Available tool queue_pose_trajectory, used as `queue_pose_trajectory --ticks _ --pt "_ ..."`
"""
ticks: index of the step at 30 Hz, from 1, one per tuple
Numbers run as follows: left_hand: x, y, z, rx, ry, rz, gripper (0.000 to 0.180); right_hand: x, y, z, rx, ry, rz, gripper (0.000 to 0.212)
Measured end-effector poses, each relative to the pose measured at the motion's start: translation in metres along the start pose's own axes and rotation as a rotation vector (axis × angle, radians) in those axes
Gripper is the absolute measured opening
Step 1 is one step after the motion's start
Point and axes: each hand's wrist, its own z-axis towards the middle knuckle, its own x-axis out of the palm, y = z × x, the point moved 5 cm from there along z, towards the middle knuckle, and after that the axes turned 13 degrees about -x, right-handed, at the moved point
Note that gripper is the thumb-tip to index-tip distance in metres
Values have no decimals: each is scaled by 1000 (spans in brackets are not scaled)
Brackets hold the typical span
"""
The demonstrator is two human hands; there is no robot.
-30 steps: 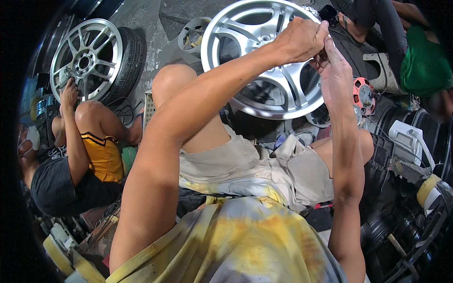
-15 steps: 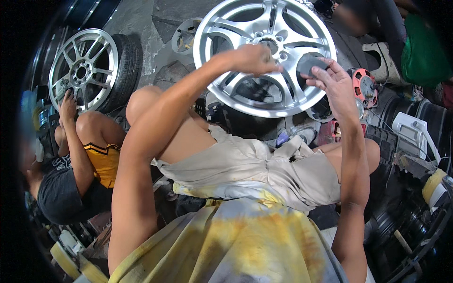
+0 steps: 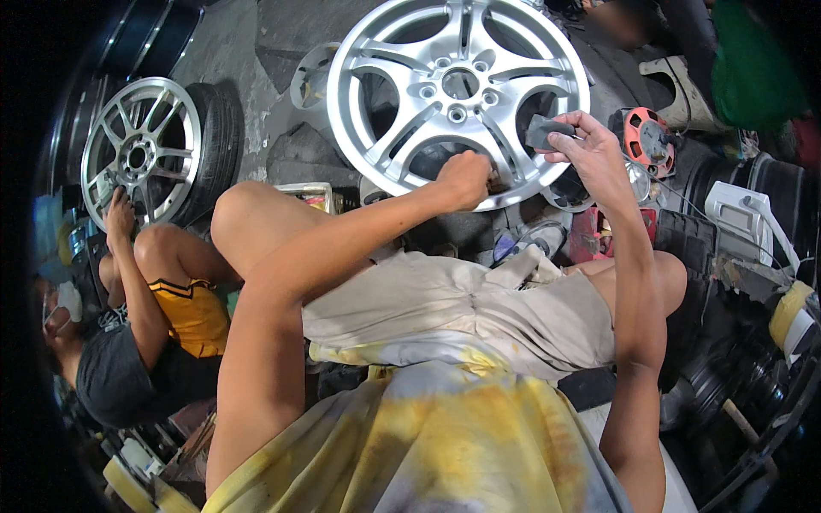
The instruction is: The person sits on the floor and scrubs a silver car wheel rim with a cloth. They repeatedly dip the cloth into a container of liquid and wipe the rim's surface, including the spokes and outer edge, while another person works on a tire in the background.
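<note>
A large silver alloy wheel (image 3: 505, 67) with split spokes lies face up in front of me. My left hand (image 3: 466, 181) is closed against its near edge, at the lower spokes; whatever lies within those fingers is hidden. At the wheel's right side, my right hand (image 3: 588, 152) pinches a thin, flat piece of grey sandpaper (image 3: 547, 134) between thumb and fingers, over the rim.
On the left a co-worker's hand (image 3: 120, 214) touches another multi-spoke wheel (image 3: 137, 160), with a black tyre (image 3: 224, 141) behind it. To the right are a red-orange round reel (image 3: 647, 141), a white plastic box (image 3: 740, 222) and a green cloth (image 3: 761, 68).
My left hand has come down from near the hub to the wheel's near edge. My right hand still holds the sandpaper, slightly further left. The whole view has shifted a little.
</note>
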Motion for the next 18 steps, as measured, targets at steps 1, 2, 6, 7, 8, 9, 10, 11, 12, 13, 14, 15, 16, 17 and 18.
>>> queue_pose_trajectory --ticks 1,2,6,7,8,9,10,11,12,13,14,15,16,17,18 --pt "-4 3 3 -39 -7 15 18 -2 -1 1 -21 4 -28 24" --pt "-8 12 0 -60 19 22 17 -3 -3 0 -9 7 -59 24" --pt "-28 54 -18 57 88 439 14 -4 -7 -6 -9 -2 -46 27" --pt "-26 55 -23 95 107 439 15 -2 -7 -8 -29 27 -48 27" --pt "-24 53 -26 123 95 452 15 -1 -6 -10 -30 38 -61 27" --pt "-17 42 -29 187 73 453 15 1 -5 -11 -66 66 -49 28" --pt "-8 33 -29 208 96 475 15 1 -8 -12 -1 66 -134 28" --pt "-1 19 -27 197 78 404 16 2 -9 -12 25 88 -193 28" --pt "7 3 -25 197 49 325 17 3 -11 -12 52 114 -251 28" --pt "12 -7 -23 182 12 261 18 3 -10 -11 15 130 -330 28" --pt "17 -16 -22 186 -27 215 19 4 -9 -10 -22 147 -410 27" --pt "18 -20 -21 179 -71 182 20 5 -8 -9 -66 168 -483 27" --pt "17 -21 -23 208 -107 128 21 5 -9 -8 -69 171 -520 27" --pt "17 -14 -25 181 -93 147 21 6 -10 -7 -82 179 -543 28" --pt "11 -3 -29 195 -78 155 22 7 -9 -7 -100 184 -564 28"
